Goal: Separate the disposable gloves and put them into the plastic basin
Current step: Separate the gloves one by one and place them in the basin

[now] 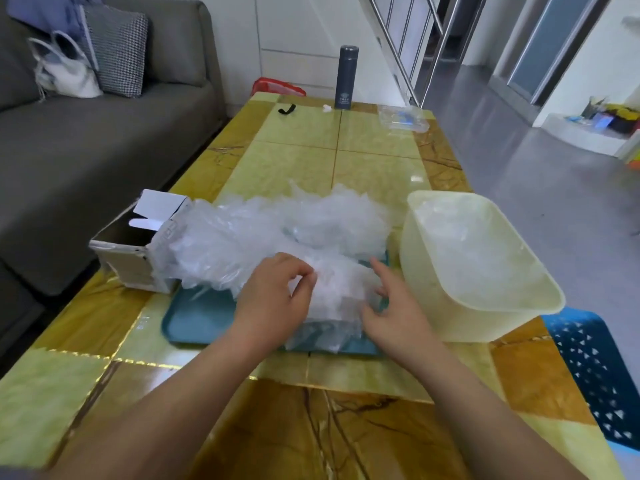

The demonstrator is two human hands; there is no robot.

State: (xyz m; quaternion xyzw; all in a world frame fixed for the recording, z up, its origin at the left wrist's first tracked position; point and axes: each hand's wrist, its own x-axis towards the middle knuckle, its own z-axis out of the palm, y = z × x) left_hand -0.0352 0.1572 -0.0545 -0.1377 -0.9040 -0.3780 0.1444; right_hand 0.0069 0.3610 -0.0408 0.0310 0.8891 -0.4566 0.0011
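The left hand (273,299) pinches a top sheet of the disposable gloves (277,230). The right hand (391,310), fingers loose, steadies the stack on the teal tray (194,320). One glove is being peeled free; next it needs lifting rightward into the plastic basin (467,323), which seems to hold some already.

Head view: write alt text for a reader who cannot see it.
A left hand pinches clear disposable gloves piled on a teal tray; the right hand touches the pile, fingers spread. A pale plastic basin stands right of the tray, an open box left.
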